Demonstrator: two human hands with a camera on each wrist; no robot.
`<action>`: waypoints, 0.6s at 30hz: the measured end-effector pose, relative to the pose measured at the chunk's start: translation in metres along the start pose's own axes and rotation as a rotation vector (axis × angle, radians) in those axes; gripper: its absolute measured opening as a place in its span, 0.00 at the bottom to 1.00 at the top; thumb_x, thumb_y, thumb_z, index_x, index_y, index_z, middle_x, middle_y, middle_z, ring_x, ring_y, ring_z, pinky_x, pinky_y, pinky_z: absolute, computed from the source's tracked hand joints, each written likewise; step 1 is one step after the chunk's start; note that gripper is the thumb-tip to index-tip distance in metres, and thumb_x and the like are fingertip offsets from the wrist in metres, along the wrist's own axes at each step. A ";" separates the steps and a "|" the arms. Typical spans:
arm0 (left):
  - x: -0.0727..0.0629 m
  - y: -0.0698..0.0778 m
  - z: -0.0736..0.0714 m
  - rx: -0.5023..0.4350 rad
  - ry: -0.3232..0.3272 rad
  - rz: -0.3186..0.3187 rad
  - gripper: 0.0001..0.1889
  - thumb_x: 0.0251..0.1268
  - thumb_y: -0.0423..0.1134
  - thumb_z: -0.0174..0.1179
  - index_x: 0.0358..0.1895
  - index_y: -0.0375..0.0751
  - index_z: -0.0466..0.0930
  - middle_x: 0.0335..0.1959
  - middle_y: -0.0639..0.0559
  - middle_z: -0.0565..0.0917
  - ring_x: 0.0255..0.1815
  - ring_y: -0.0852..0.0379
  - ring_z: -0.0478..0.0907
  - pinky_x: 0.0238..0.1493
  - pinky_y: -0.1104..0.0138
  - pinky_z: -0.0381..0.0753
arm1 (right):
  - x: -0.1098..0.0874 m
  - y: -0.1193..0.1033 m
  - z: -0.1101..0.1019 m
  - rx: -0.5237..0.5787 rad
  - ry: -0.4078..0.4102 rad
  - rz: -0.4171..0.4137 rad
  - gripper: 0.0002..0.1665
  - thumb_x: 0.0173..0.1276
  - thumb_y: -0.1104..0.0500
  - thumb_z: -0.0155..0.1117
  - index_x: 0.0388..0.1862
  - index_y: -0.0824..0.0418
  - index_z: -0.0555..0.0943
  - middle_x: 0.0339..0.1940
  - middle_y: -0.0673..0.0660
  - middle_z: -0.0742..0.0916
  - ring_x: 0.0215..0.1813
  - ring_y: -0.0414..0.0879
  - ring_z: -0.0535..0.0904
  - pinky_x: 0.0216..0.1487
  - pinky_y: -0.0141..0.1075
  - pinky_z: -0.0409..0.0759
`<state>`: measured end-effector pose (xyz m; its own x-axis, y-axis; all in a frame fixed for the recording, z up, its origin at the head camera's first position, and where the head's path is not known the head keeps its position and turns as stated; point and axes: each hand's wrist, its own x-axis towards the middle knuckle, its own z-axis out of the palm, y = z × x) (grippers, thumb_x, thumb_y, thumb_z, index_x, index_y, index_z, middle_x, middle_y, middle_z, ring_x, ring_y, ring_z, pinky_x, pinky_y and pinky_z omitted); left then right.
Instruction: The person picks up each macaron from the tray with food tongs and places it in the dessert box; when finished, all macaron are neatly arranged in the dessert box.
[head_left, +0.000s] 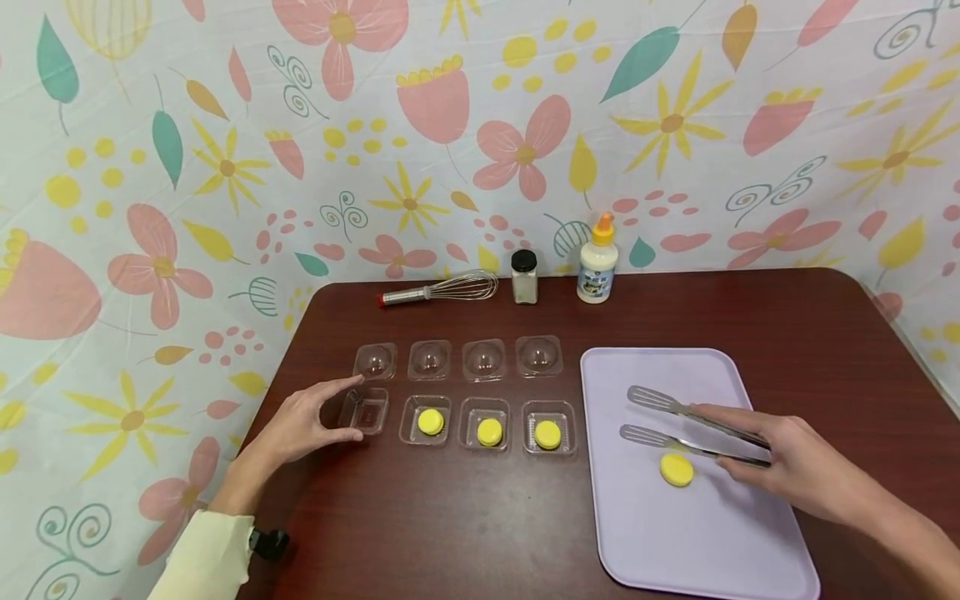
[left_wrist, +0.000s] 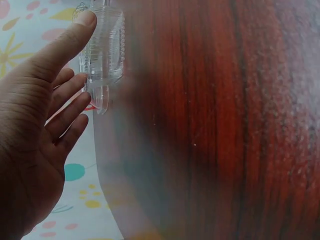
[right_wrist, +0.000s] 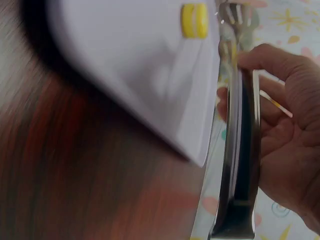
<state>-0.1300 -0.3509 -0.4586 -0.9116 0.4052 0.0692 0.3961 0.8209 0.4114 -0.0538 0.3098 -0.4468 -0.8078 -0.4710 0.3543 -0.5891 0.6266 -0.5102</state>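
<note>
My right hand (head_left: 806, 458) holds metal tongs (right_wrist: 242, 150) with slotted ends. The tongs' arms stand apart over the lilac tray (head_left: 645, 542). Just below their lower arm in the head view lies a yellow macaron (head_left: 677, 470) on the tray, not gripped. My left hand (head_left: 303, 421) is spread around the leftmost clear plastic box (head_left: 369, 414), thumb near its front edge and a finger near its back edge. No macaron shows in that box. Whether the fingers touch it I cannot tell. Three more clear boxes each contain a yellow macaron (head_left: 431, 422).
Several clear domed lids (head_left: 375, 361) line up behind the boxes, joined or close to them. Along the back of the table (head_left: 450, 533) are a whisk (head_left: 442, 289), a black-capped jar (head_left: 524, 277) and a white bottle (head_left: 597, 262) with an orange tip. Patterned cloth hangs behind.
</note>
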 end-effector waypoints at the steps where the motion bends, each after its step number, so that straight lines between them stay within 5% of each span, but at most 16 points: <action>1: 0.000 0.000 0.000 -0.004 -0.003 -0.003 0.46 0.53 0.57 0.83 0.76 0.49 0.76 0.70 0.43 0.81 0.67 0.37 0.80 0.62 0.37 0.80 | -0.004 0.003 0.000 0.006 -0.009 -0.006 0.51 0.41 0.73 0.89 0.69 0.56 0.83 0.60 0.46 0.89 0.51 0.27 0.80 0.42 0.19 0.72; 12: -0.001 0.001 0.001 -0.005 0.011 0.022 0.44 0.53 0.55 0.83 0.74 0.47 0.78 0.69 0.46 0.83 0.66 0.39 0.81 0.62 0.39 0.80 | -0.031 0.020 -0.010 0.032 -0.060 0.011 0.50 0.41 0.74 0.88 0.68 0.57 0.84 0.60 0.41 0.87 0.46 0.32 0.79 0.36 0.21 0.73; 18: -0.001 0.001 0.001 -0.002 0.008 0.019 0.44 0.52 0.55 0.84 0.74 0.46 0.78 0.69 0.46 0.82 0.67 0.39 0.81 0.62 0.40 0.80 | -0.040 0.021 -0.015 0.032 -0.073 0.009 0.50 0.39 0.74 0.89 0.67 0.56 0.85 0.60 0.43 0.88 0.56 0.25 0.80 0.47 0.16 0.77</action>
<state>-0.1287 -0.3505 -0.4594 -0.9048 0.4173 0.0845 0.4131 0.8123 0.4117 -0.0338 0.3508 -0.4602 -0.8090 -0.5103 0.2919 -0.5800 0.6117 -0.5381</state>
